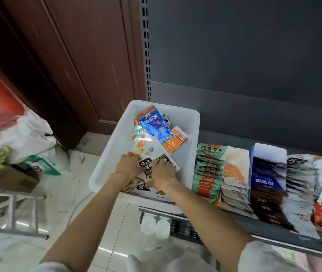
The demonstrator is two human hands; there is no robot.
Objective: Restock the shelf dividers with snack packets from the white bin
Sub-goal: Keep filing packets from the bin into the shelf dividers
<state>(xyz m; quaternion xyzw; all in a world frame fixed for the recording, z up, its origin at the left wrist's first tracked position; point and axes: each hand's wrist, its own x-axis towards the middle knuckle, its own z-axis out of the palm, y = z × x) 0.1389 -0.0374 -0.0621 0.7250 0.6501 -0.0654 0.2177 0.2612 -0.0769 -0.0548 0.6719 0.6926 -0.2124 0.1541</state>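
Reaching into the white bin (107, 154), both hands meet over a white packet with black labels (157, 154) near the bin's six-o'clock end. The left hand (126, 165) grips the packet's left edge, fingers curled over it; the right hand (163, 172) pinches the same packet from its lower right, fingertips pressed on the black label. More loose packets lie in the bin toward twelve o'clock: a blue packet (154, 124) on top, an orange packet (176, 141) just beside it at four o'clock. The bin sits at the left end of the shelf (274, 231). At three o'clock from the bin stand filled divider rows: green packets (208, 169), then pale orange-marked packets (234, 173), then dark blue packets (266, 179). Motion blur obscures the rows beyond.
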